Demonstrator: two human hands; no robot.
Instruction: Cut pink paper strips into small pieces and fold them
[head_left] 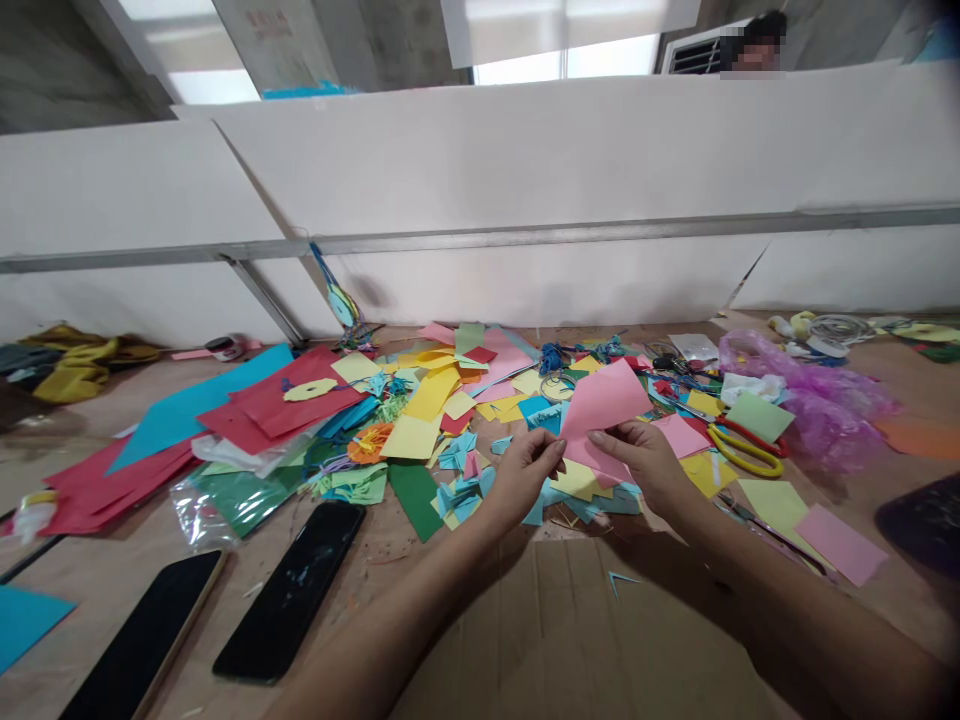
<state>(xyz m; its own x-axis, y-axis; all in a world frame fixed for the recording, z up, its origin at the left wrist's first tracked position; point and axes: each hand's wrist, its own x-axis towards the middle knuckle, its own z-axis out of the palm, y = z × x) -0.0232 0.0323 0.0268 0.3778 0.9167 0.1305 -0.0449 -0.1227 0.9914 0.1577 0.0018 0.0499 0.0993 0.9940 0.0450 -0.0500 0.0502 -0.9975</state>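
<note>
A pink sheet of paper [604,405] is held up over the table by both hands. My left hand [521,475] pinches its lower left edge, fingers closed on the paper. My right hand [645,465] grips its lower right part, thumb on top. Under the hands lies a heap of coloured paper scraps [457,465] in yellow, blue, green and pink. A flat piece of brown cardboard [570,620] lies in front of me below my forearms.
Two black phones [292,590] [142,645] lie at the near left. Red and blue sheets [247,410] sit at the left, yellow-and-red scissors [742,450] and a purple plastic bag [817,400] at the right. A white partition [525,200] backs the table; a person sits beyond it.
</note>
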